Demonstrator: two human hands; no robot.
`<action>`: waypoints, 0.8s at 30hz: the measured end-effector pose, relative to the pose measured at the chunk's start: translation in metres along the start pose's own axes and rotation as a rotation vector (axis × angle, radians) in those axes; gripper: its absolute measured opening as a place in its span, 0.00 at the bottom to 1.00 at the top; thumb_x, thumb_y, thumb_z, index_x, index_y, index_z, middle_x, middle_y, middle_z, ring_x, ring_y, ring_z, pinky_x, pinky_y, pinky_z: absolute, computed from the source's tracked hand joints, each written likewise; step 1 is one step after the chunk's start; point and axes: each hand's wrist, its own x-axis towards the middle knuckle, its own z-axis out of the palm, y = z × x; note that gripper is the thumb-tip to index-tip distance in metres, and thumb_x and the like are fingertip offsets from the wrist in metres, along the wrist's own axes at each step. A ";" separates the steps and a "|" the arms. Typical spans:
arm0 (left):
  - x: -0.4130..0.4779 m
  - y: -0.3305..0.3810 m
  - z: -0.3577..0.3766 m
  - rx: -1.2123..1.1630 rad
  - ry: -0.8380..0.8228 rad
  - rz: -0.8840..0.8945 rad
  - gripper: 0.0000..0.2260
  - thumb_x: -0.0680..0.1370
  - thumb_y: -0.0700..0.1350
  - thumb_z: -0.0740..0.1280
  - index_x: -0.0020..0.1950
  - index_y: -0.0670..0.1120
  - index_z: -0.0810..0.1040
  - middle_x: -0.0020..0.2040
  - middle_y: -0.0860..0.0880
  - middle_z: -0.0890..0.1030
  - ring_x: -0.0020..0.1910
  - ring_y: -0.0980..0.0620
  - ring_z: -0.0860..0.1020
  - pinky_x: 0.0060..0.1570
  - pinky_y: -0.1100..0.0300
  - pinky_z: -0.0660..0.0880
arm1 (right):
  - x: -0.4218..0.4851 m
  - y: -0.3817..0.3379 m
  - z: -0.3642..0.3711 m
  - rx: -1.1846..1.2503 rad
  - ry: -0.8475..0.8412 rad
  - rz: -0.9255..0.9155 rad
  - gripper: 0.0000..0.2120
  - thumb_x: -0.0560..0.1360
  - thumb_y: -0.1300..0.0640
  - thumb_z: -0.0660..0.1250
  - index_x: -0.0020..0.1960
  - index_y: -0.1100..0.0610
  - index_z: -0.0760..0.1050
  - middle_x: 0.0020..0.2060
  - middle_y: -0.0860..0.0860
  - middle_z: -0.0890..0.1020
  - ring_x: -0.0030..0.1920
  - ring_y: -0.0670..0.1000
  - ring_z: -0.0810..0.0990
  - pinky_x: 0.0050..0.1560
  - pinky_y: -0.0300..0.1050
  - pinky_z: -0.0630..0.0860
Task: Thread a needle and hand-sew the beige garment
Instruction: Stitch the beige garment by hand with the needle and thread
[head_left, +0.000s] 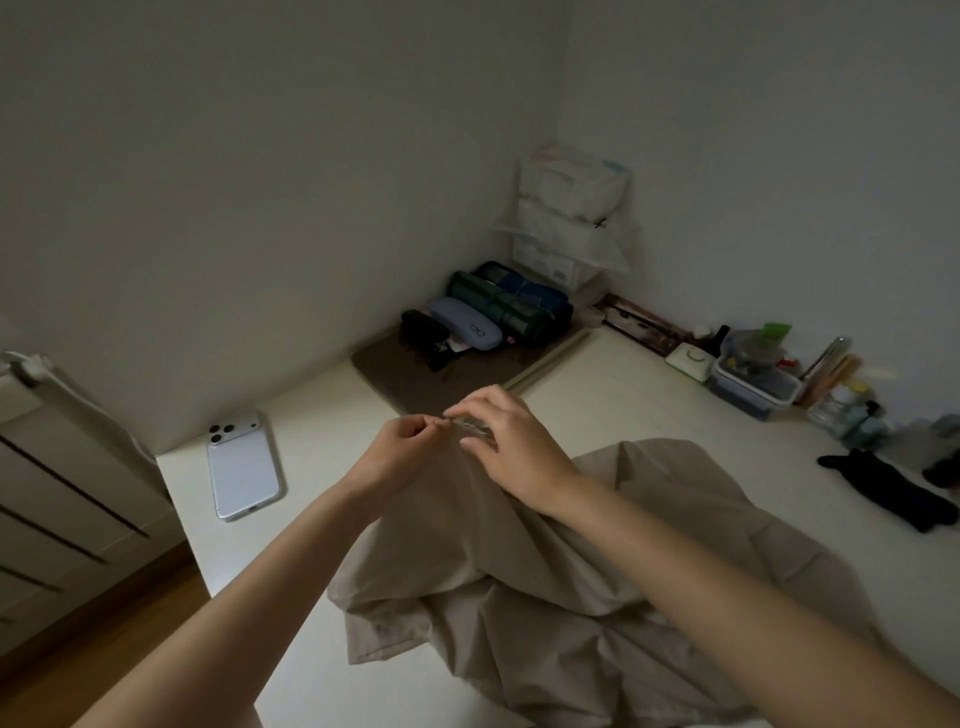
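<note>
A white tabletop (623, 395) is covered at its near middle by the crumpled beige garment (519, 571), whose long axis runs from the near right toward the far left, where it is drawn up into a peak beneath the hands; a white phone (243, 467) is laid flat to its left. Above that peak the right hand (511, 441) is curled in a grip round a small clear item (467, 423), and the left hand (400, 441) is pinched at its left end, the item's long axis being held crosswise, left to right. Whether a needle or thread is held cannot be told.
</note>
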 end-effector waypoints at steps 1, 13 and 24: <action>0.000 0.000 0.001 -0.002 -0.010 -0.003 0.10 0.81 0.46 0.61 0.48 0.45 0.81 0.50 0.36 0.82 0.49 0.40 0.80 0.58 0.43 0.74 | 0.001 -0.001 0.002 -0.006 0.016 -0.026 0.13 0.76 0.61 0.66 0.60 0.53 0.77 0.55 0.48 0.75 0.57 0.45 0.73 0.59 0.38 0.71; 0.005 0.002 -0.003 0.016 -0.064 0.004 0.10 0.81 0.48 0.62 0.51 0.43 0.79 0.49 0.40 0.82 0.48 0.44 0.80 0.56 0.45 0.76 | 0.001 -0.014 0.003 0.502 0.135 0.083 0.03 0.77 0.62 0.66 0.45 0.59 0.77 0.42 0.51 0.84 0.48 0.45 0.82 0.54 0.39 0.77; 0.015 -0.007 -0.003 0.013 0.139 0.029 0.09 0.82 0.45 0.60 0.50 0.41 0.76 0.38 0.47 0.77 0.35 0.55 0.75 0.31 0.70 0.73 | -0.024 0.002 0.005 0.323 -0.046 0.407 0.10 0.82 0.59 0.52 0.45 0.52 0.69 0.34 0.44 0.71 0.34 0.42 0.70 0.36 0.37 0.65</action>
